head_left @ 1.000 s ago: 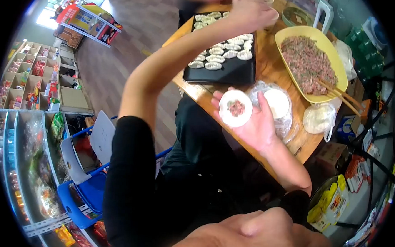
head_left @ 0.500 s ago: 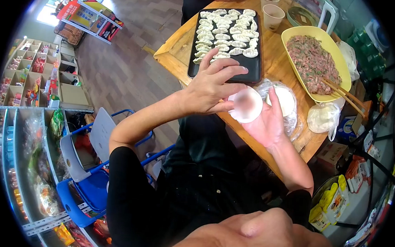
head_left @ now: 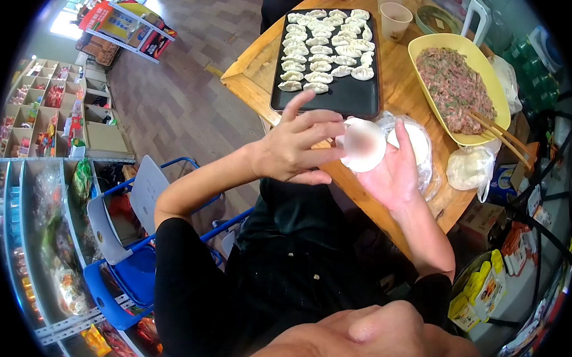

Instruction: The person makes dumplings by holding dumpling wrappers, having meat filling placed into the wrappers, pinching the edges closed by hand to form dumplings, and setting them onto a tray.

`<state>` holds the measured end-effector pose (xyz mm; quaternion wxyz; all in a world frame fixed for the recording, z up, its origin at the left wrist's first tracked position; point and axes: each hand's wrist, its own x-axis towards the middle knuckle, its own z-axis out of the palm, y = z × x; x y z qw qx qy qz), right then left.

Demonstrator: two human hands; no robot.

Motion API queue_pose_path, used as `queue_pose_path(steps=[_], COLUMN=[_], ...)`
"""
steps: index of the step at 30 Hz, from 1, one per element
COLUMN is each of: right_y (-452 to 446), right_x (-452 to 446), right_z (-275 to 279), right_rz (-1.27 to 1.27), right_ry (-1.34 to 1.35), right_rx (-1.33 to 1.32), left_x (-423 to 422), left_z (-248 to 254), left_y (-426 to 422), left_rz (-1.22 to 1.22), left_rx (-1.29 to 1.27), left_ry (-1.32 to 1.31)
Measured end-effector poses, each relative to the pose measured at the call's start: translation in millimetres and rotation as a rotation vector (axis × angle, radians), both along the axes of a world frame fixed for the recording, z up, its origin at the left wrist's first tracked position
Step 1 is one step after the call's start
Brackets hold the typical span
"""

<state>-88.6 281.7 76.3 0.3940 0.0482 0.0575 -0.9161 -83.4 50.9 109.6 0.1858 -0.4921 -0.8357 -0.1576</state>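
A round white dumpling wrapper (head_left: 374,142) rests on the upturned palm and fingers of my right hand (head_left: 401,175), near the table's front edge. A blurred brownish patch covers its middle, so I cannot tell what lies there. My left hand (head_left: 300,144) hovers just left of it, fingers spread, nothing held; the fingertips come close to the wrapper's edge, and I cannot tell whether they touch. Behind my right hand, more wrappers (head_left: 418,145) lie on clear plastic. Beyond my hands is a black tray (head_left: 355,100) bearing rows of pleated dumplings (head_left: 316,87).
At the right, a yellow bowl (head_left: 499,117) holds minced filling (head_left: 453,90) with chopsticks (head_left: 505,139) in it. A bag of dough (head_left: 468,169) sits below it. Paper cups (head_left: 395,20) stand behind. A blue chair (head_left: 128,274) and shelves are left. Another person's hand shows at the top.
My left hand has drawn slightly left from the wrapper, its thumb moving down and away. My right hand still supports the wrapper, shifted slightly right.
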Motion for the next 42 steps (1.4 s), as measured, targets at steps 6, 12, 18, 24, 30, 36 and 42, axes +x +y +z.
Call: queue_pose_path(steps=[6,12,18,24,30,36,42], right_y=[0,3,-6,-4,-2,2,4], right_x=[1,2,3,5,6,6,4], right_z=[-5,-9,11,22,29,29,29], right_rz=[0.028,0.042,0.028,0.038,0.045,0.026,0.0], right_ry=[0.005,-0.041,-0.134,-0.068,-0.102,-0.053,-0.04], right_rx=[0.015,-0.162,0.004,0.003,-0.006,-0.026,-0.022], left_x=[12,-10,-167,-281,-300,-309,-307], left_z=[-23,0,9,-29,-32,-35,-22], left_y=[22,36,57,105,127,133,132], left_rz=[-0.029,0.004,0.261,0.612,0.602,0.608,0.624], left_rx=[-0.028,0.126,0.369,-0.096,-0.188,-0.3,-0.338], left_ry=[-0.015,-0.073,0.136,0.144,0.026,-0.087,-0.16])
